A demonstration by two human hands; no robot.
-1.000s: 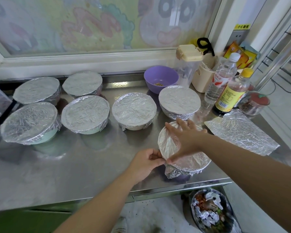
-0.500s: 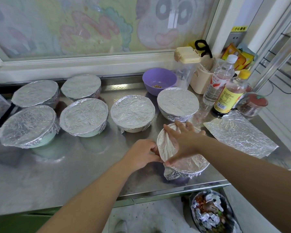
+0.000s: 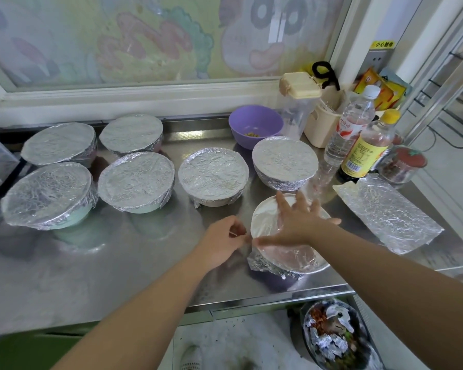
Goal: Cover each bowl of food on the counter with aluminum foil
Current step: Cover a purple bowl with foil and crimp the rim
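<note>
Left hand pinches foil at the left rim of the near bowl (its own side); right hand lies spread flat atop.

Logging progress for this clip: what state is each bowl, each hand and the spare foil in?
Near bowl: foil on, edge folded down.
Right hand: flat, pressing its top.
Left hand: pinching foil at rim.
Six other bowls: foil-covered.
Purple bowl: uncovered.
Spare foil sheet: lying flat, unused.
</note>
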